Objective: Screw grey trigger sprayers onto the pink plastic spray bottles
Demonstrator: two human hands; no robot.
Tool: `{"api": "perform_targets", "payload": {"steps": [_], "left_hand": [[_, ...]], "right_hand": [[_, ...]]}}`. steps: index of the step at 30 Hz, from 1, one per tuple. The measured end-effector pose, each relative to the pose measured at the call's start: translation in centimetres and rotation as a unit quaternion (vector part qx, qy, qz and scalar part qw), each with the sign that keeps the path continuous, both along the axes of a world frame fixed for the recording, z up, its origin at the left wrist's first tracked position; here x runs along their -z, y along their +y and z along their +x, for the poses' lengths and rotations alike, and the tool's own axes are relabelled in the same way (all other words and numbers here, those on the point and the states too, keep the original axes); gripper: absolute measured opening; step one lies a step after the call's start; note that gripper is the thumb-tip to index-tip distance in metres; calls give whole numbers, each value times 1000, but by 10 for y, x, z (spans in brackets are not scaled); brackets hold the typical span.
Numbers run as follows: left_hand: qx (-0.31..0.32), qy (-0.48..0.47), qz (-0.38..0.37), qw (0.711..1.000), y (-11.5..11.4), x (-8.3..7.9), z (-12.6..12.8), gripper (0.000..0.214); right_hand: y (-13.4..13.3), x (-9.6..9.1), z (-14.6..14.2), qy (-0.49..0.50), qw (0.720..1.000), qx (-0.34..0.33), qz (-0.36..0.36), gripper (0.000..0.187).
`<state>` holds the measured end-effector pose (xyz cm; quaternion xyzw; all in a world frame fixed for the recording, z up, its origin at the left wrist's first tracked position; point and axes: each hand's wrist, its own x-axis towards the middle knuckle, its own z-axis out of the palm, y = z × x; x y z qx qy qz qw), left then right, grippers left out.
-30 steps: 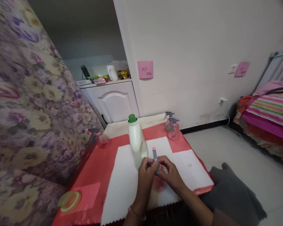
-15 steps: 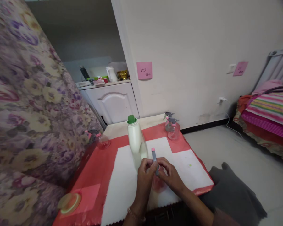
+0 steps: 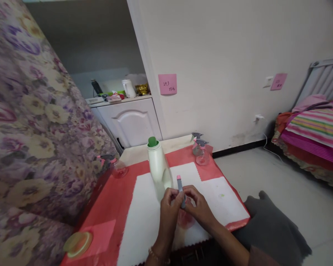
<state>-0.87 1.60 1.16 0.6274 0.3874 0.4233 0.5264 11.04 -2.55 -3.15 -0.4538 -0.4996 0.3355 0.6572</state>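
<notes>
Both my hands are closed around the top of a small spray bottle with a grey head and pink nozzle (image 3: pixel 179 181). My left hand (image 3: pixel 170 207) grips the head's left side, and my right hand (image 3: pixel 199 207) holds its right side. Below my fingers the clear pinkish body (image 3: pixel 186 220) stands over the white cloth (image 3: pixel 140 218), partly hidden. Just beyond my left hand rises a pale green jug (image 3: pixel 158 166), upright, its neck uncapped with a green piece (image 3: pixel 153 141) in the mouth.
Two similar spray bottles (image 3: pixel 202 157) stand at the table's back right, another (image 3: pixel 118 169) at the left. A round yellowish lid-like object (image 3: pixel 78 244) lies front left on the red tabletop (image 3: pixel 108 199). A floral curtain (image 3: pixel 44 147) hangs along the left; dark grey cloth (image 3: pixel 272 229) is at right.
The view has shifted slightly to the right. My hands keep the same grip on the spray bottle's head, and nothing was let go.
</notes>
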Motion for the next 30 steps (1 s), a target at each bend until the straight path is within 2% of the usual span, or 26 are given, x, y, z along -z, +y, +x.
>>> {"api": "perform_targets", "payload": {"steps": [3,5,8,14,17,20,24,30], "left_hand": [[2,2,4,1000,0,1,0,24],[1,1,7,1000,0,1,0,23],[-2,1,2,1000,0,1,0,23],[-6,8,1,1000,-2,-2,0,23],[-7,11,-1,1000,-2,-2,0,26],[-9,11,1,1000,-1,1,0,28],[-7,8,5,1000,0,4,0,30],[31,22,26,999,2,16,-16,34]], "right_hand": [[0,-1,1,-12,1000,-19,9,36],[-1,-2,2,-25,999,-31,16,33],[-1,-4,2,-21,1000,-21,9,28],[0,-2,-4,15,1000,-6,-2,27],[-1,8,-2,7,1000,-14,-15,46],[-4,25,3,-18,999,-22,-29,67],[-9,46,8,-47,998,-25,-41,72],[-15,59,12,-59,996,-35,-59,73]]}}
